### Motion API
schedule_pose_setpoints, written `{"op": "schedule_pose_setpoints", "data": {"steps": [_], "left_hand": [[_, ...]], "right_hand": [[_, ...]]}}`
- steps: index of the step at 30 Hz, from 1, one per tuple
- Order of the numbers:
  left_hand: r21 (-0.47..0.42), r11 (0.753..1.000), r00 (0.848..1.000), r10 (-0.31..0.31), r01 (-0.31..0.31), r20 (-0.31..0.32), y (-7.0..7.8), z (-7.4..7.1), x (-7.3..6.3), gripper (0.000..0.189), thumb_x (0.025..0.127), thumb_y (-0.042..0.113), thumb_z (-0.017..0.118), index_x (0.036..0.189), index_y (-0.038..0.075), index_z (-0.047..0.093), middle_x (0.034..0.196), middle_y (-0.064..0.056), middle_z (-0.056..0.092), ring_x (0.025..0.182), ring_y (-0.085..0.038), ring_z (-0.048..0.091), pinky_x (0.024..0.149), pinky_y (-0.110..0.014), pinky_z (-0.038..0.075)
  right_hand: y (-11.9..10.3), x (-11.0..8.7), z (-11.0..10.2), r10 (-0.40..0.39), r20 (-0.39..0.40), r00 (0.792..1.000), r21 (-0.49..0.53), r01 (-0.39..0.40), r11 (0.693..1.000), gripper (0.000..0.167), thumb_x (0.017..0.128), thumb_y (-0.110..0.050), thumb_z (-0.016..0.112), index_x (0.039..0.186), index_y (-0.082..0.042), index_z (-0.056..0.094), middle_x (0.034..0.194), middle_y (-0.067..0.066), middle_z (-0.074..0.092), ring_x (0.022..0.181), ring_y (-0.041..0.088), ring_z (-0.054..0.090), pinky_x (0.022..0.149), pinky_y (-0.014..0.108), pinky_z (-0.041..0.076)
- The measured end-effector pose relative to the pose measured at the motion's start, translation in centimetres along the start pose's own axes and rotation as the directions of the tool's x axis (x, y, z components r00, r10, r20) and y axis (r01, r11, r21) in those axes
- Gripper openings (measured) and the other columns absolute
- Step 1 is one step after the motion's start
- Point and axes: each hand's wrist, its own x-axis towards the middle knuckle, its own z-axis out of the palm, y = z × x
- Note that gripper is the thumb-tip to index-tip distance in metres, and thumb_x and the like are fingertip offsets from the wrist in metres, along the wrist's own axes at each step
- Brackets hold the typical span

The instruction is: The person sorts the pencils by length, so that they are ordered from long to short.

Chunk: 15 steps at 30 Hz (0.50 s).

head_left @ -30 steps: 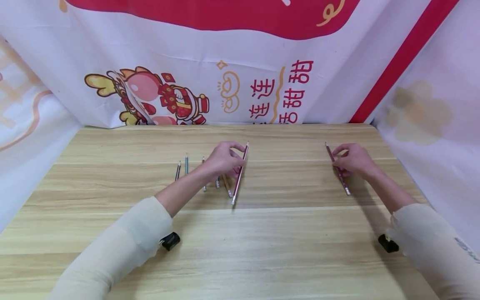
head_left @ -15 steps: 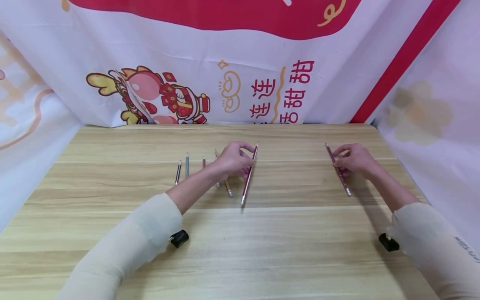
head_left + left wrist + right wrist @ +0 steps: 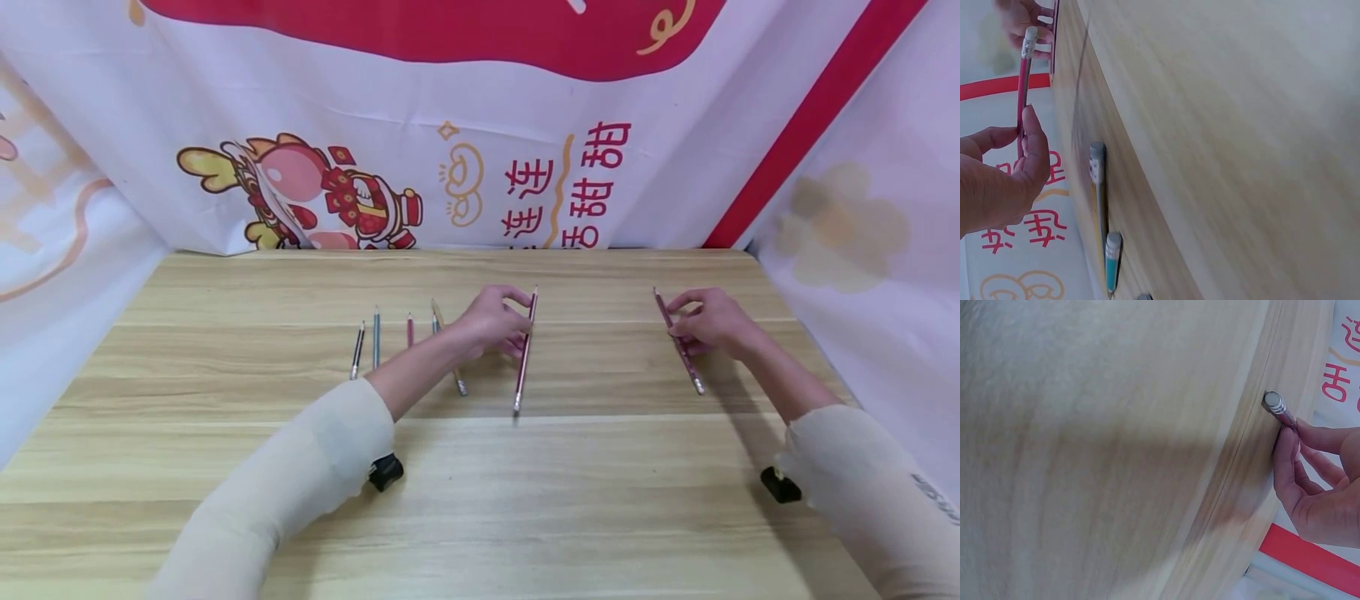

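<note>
My left hand (image 3: 491,323) pinches a dark red pencil (image 3: 524,358) between thumb and fingers, eraser end toward me. In the left wrist view this pencil (image 3: 1024,81) is held off the tabletop. Over at the right, my right hand (image 3: 708,321) pinches another dark red pencil (image 3: 687,363), whose eraser end (image 3: 1280,409) lies close to the wood in the right wrist view. Left of my left hand are a black pencil (image 3: 357,350), a blue one (image 3: 377,337), a red one (image 3: 410,329) and a yellow pencil (image 3: 1099,206) beside a teal pencil (image 3: 1112,256). My left forearm partly covers them.
The wooden table (image 3: 570,500) ends at a printed cloth backdrop (image 3: 660,167), with cloth walls at both sides. A small black object (image 3: 386,472) shows under my left sleeve, and a similar black object (image 3: 780,485) by the right sleeve.
My left hand has moved to the right with its pencil, which now stands closer to straight front-to-back. More of the pencils at left show. My right hand has stayed in place.
</note>
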Motion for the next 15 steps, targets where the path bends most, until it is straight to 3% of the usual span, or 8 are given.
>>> {"op": "schedule_pose_setpoints", "data": {"steps": [6, 15], "left_hand": [[-0.026, 1.0, 1.0, -0.009, 0.01, 0.018, 0.2, 1.3, 0.7, 0.043, 0.092, -0.016, 0.059, 0.133, -0.002, 0.051, 0.084, -0.019, 0.062, 0.055, -0.019, 0.059, 0.048, -0.025, 0.061], [-0.042, 0.998, 0.999, -0.038, 0.039, 0.028, 0.4, 3.5, 1.8, 0.039, 0.093, -0.016, 0.06, 0.127, 0.001, 0.05, 0.081, -0.017, 0.062, 0.052, -0.022, 0.06, 0.048, -0.028, 0.062]], "right_hand": [[0.1, 0.1, -0.1, 0.009, 0.009, 1.0, -0.004, -0.009, 1.0, 0.044, 0.094, 0.004, 0.067, 0.133, 0.013, 0.048, 0.083, 0.008, 0.064, 0.069, 0.015, 0.064, 0.061, 0.031, 0.066], [0.1, 0.1, 0.0, 0.016, 0.008, 1.0, 0.005, -0.016, 1.0, 0.045, 0.095, 0.004, 0.067, 0.135, 0.013, 0.047, 0.082, 0.007, 0.064, 0.069, 0.014, 0.065, 0.061, 0.031, 0.066]]}}
